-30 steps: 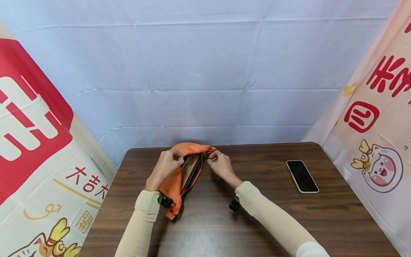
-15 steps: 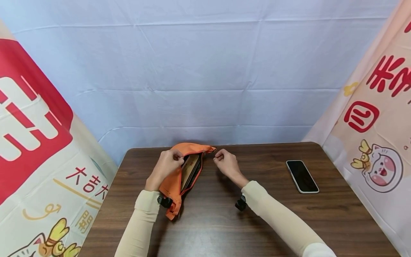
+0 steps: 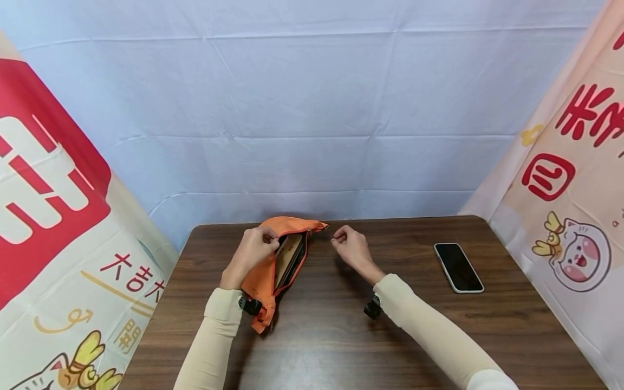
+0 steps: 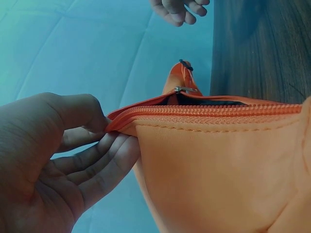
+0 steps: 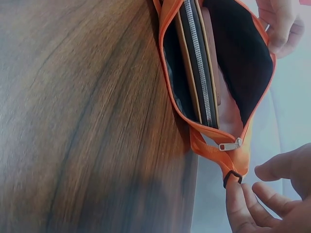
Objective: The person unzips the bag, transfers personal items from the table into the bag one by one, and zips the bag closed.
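Observation:
An orange waist bag (image 3: pixel 258 279) lies on the left part of the table, its zipped mouth gaping. My left hand (image 3: pixel 252 249) pinches the edge of that mouth between thumb and fingers, which the left wrist view shows close up. In the right wrist view a zippered wallet (image 5: pixel 197 63) with tan edges stands inside the bag, beside a flat brown item (image 5: pixel 211 53). The metal zip pull (image 5: pixel 229 145) sits at the far end of the opening. Just right of the bag's tip, my right hand (image 3: pixel 353 249) hovers with loosely bent fingers, holding nothing.
A phone (image 3: pixel 458 268) in a pale case lies on the right side of the brown wooden table (image 3: pixel 322 346). A pale cloth backdrop (image 3: pixel 312 119) hangs behind the table's far edge, and printed cloths hang on both sides.
My right hand has come away from the end of the bag near the zip pull and moved right. The left hand and the bag have stayed in place.

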The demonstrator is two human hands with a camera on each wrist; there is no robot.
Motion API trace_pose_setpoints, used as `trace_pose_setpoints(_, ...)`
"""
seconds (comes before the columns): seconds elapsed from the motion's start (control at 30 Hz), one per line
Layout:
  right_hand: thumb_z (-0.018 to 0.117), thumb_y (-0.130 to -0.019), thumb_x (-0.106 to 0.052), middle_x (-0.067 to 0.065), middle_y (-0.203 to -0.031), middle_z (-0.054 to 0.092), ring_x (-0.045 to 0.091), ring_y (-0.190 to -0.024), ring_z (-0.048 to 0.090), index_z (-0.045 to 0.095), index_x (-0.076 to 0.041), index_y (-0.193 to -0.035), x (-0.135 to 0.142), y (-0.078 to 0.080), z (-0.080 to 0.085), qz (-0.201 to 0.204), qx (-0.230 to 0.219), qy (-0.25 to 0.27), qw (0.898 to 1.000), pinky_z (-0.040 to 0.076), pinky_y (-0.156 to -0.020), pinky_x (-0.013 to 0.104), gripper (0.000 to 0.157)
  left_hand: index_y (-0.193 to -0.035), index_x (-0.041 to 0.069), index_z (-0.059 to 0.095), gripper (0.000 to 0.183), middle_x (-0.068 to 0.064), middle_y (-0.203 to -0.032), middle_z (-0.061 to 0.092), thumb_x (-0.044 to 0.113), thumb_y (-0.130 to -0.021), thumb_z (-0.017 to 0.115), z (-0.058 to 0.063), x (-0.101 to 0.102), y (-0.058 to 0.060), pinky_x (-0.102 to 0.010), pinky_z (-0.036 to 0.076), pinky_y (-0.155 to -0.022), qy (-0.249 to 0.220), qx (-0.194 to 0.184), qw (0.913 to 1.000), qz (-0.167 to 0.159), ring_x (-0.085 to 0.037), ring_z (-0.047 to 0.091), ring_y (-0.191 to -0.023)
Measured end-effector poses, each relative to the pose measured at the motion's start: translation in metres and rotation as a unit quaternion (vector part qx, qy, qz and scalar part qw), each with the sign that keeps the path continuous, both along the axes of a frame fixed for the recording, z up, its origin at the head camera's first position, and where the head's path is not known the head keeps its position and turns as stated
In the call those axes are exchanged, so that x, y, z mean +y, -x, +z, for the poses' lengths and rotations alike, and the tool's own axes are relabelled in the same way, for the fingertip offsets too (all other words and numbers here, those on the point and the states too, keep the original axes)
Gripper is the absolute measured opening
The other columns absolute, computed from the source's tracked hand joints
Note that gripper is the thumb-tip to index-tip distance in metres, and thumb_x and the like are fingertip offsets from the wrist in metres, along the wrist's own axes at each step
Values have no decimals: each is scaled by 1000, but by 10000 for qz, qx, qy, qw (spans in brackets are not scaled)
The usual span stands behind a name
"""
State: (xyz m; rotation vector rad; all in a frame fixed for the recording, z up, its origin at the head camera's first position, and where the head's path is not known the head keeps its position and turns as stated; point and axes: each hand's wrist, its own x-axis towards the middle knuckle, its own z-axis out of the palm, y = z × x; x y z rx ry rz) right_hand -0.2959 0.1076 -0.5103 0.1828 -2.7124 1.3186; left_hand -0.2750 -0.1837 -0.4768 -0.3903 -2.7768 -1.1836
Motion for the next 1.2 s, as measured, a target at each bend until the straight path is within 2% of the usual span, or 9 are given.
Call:
trace_pose_setpoints(0.67,70,-102,-16,13,-105,75,28,-94,73,70,-5,-112,24,0,-2,-49,-51,-90,9999,59,-86,48,15,-105,8,76,9,-7,-97,75,9,-102,67,-1,2,1,-37,57,-77,-11,43,10000,-19,-17,66,-80)
trace_pose_setpoints(1.2,72,-100,-15,14,-103,76,29,-92,73,71,-5,-109,37,1,-2,-214,18,-181,9996,58,-86,48,14,-107,9,76,11,-7,-100,74,10,-102,66,-2,2,0,-38,56,-77,-55,-6,10000,1,-18,66,-82)
